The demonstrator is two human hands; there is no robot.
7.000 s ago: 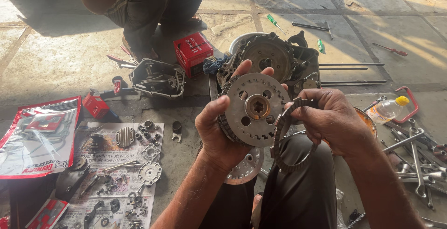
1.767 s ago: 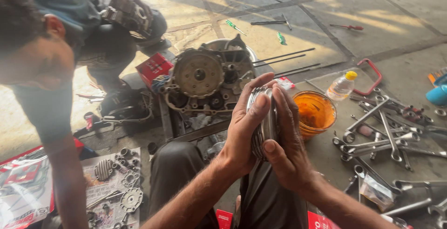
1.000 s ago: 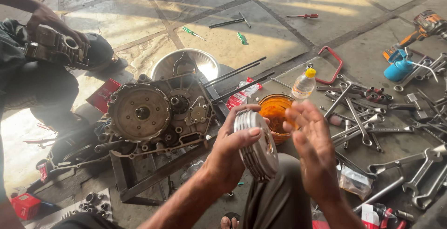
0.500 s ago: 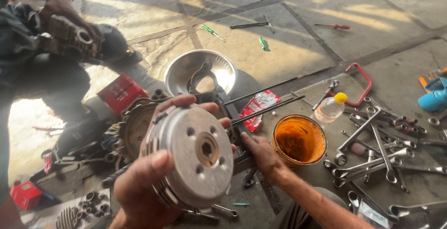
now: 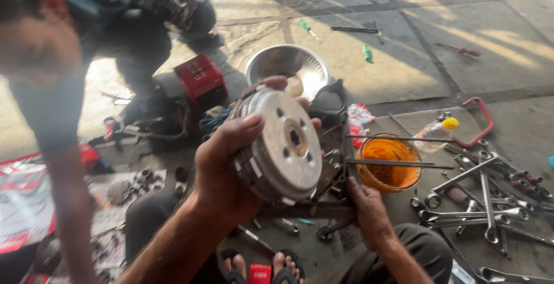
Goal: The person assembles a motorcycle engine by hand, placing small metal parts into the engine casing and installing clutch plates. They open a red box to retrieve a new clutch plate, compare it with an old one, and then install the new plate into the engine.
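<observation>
Here my left hand (image 5: 228, 163) grips the clutch (image 5: 277, 145) at mid-scene, thumb over the near rim and fingertips curled round the far edge, so the fingers are clamped on it. The clutch is a round stack of grey metal plates, its flat face dull and matte, with a centre hole ringed by smaller holes, and ridged plate edges showing along its left side. It is held up, tilted toward me, above the engine (image 5: 332, 168) on the floor.

Far left, another person (image 5: 52, 70) bends in close, an arm hanging down over a sheet (image 5: 124, 194) strewn with small gears and washers. Behind the clutch sit a red box (image 5: 202, 79) and a shiny steel bowl (image 5: 285, 67), the bowl partly hidden by my fingertips. The clutch itself blocks most of the engine from view.

My right hand (image 5: 366, 212) rests low on the dark engine frame, fingers lying together on the metal; whether they grip it I cannot tell. Just right of it stands an orange tub (image 5: 388, 165), glossy and wet inside, with thin rods (image 5: 392, 161) crossing in front. Beyond that lie a clear bottle (image 5: 433, 129) with a yellow cap, a red handle (image 5: 482, 122), and a heap of bright chrome spanners (image 5: 485, 200) on the gritty concrete.
</observation>
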